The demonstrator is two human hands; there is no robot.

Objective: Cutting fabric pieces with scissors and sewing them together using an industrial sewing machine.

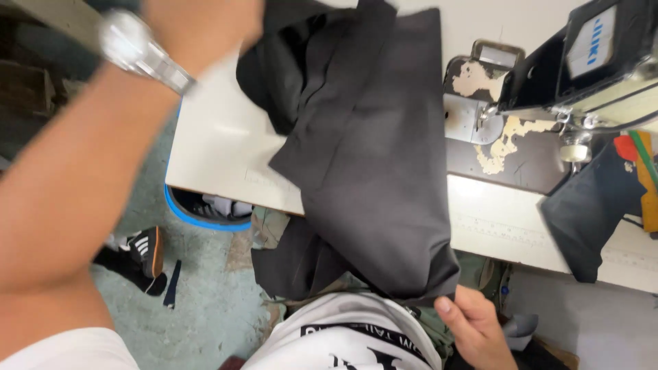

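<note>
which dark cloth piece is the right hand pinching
The large black fabric draped over the table edge; right hand pinches its lower corner. The smaller dark piece lies untouched.

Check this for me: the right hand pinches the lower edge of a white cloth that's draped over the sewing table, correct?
Not quite. In the head view the cloth is black, not white. The rest holds: the right hand pinches its lower edge, and it drapes over the sewing table.

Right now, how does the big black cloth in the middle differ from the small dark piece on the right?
The big black cloth is much larger than the small dark piece. It hangs over the table front edge into the lap; the small piece lies beside the sewing machine. The right hand pinches the big cloth's lower corner; nothing touches the small piece. Both are dark fabric.
</note>
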